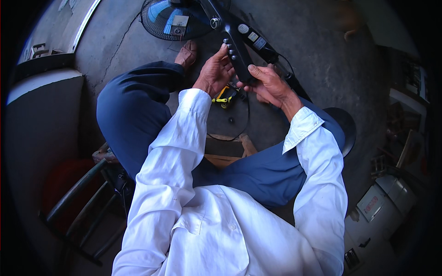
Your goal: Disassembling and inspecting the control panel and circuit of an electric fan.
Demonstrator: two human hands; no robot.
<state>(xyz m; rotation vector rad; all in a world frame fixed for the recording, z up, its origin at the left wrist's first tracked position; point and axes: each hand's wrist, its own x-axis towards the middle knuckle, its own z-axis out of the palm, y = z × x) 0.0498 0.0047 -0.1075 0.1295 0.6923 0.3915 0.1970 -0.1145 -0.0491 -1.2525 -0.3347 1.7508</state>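
A long black fan control housing (pixel 240 62) lies slantwise between my hands, with a row of silver push buttons along its left edge and a silver knob (pixel 215 22) higher up. My left hand (pixel 215 71) grips the housing's left side, its thumb up beside the buttons. At the lower end my right hand (pixel 271 86) holds it with the thumb on top; the fingers beneath are partly hidden. Beyond them lies the fan head (pixel 161 20), with blue blades inside a black wire guard. A black fan pole with labels (pixel 258 40) runs behind the housing to the right.
Yellow-handled tools (pixel 223 98) and a thin black cable (pixel 249 117) are on the floor below my hands. A wooden frame (pixel 247 146) stands between my legs. To the left is a dark slatted chair (pixel 76 191), and a dark round base (pixel 346 131) is beside my right knee.
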